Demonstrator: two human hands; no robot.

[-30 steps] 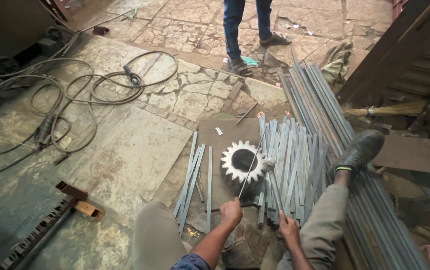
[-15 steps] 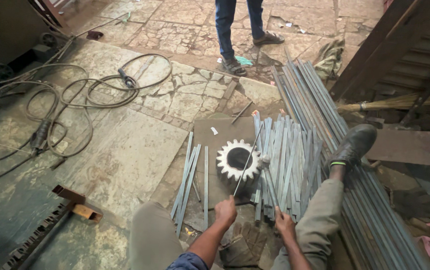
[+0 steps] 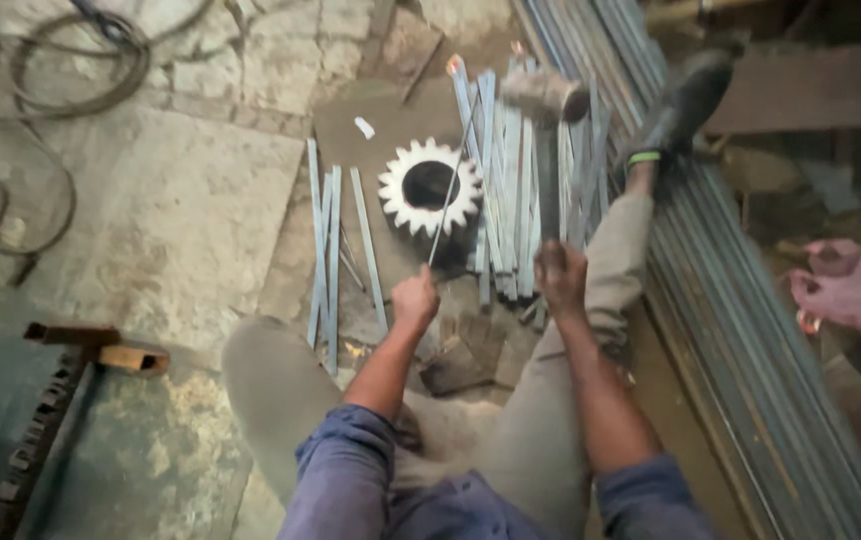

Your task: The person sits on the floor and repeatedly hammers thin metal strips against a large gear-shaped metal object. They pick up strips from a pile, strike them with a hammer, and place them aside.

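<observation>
I sit on the floor with my legs stretched out. My left hand grips the near end of a thin metal rod. The rod slants up across a pale toothed gear that lies flat on a brown metal plate. My right hand is closed on a handle that runs up to a blurred hammer head. The hammer head hangs over a pile of short flat steel strips, just right of the gear.
More flat strips lie left of the gear. Long steel bars run along the right beside my shoe. A pink cloth lies far right. Cables coil at the upper left, and a rusty metal frame sits at the left.
The view has dropped closer to the gear, and the standing person's legs have left the frame. The hammer head now shows blurred above the strips. My left hand still holds the rod.
</observation>
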